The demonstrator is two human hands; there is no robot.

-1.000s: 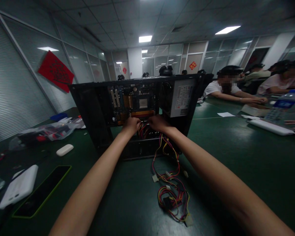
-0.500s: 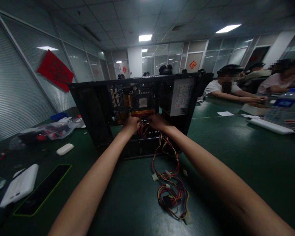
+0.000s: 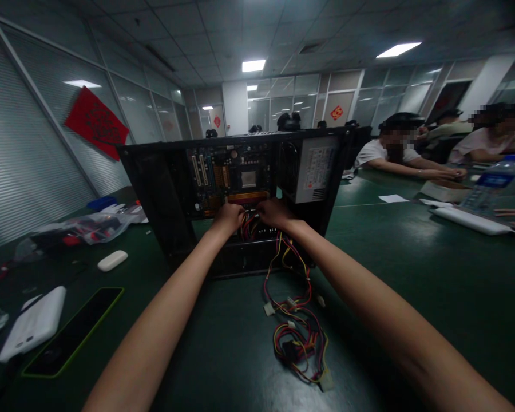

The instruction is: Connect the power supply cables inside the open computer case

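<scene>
Your left hand (image 3: 230,218) and right hand (image 3: 276,213) have barely moved, fingers curled left and right of the wires (image 3: 250,228) by the motherboard (image 3: 234,171) inside the computer case (image 3: 240,258), grip impossible to tell, so work there seems unfinished.

I see a dim room, lit by white ceiling panels (image 3: 253,66) that lay a soft sheen on the green tabletop (image 3: 407,229). The inside of the computer case (image 3: 154,194) sinks into near-black shadow. Fine print on the power supply label (image 3: 316,167) is too soft to read. Wide-angle stretching pulls at the edges, and pixel blocks mask people (image 3: 381,153) on the right.
</scene>
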